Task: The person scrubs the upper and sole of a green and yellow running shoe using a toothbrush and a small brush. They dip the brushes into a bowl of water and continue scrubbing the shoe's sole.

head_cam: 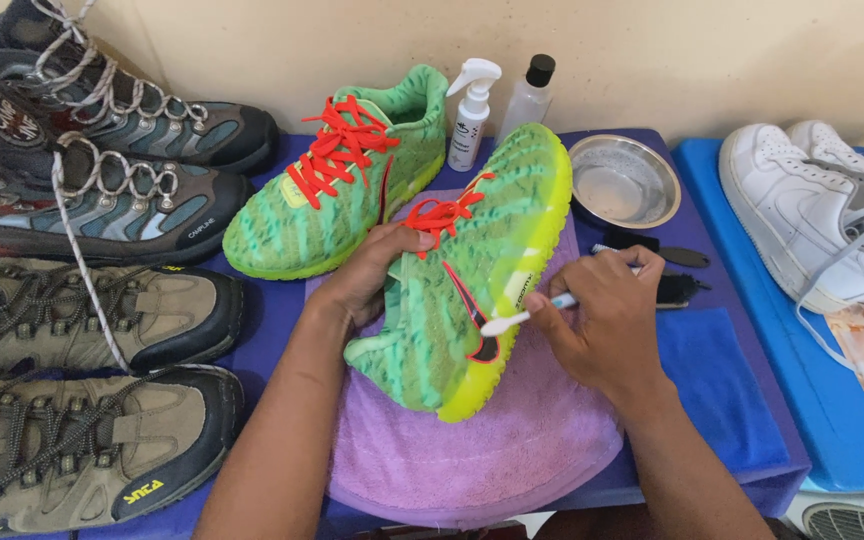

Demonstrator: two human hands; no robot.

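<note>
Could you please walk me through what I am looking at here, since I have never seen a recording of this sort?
There is no machine: one camera sits on a person's head and looks down at their two bare hands. The left hand steadies a green sneaker with orange laces, tipped on its side on a purple towel. The right hand holds a white toothbrush with its head against the shoe's side. The matching second sneaker stands behind. Also on the blue-covered table are a spray bottle, a clear bottle with a black cap and a steel bowl. Hiking boots line the left; white sneakers lie right.
</note>
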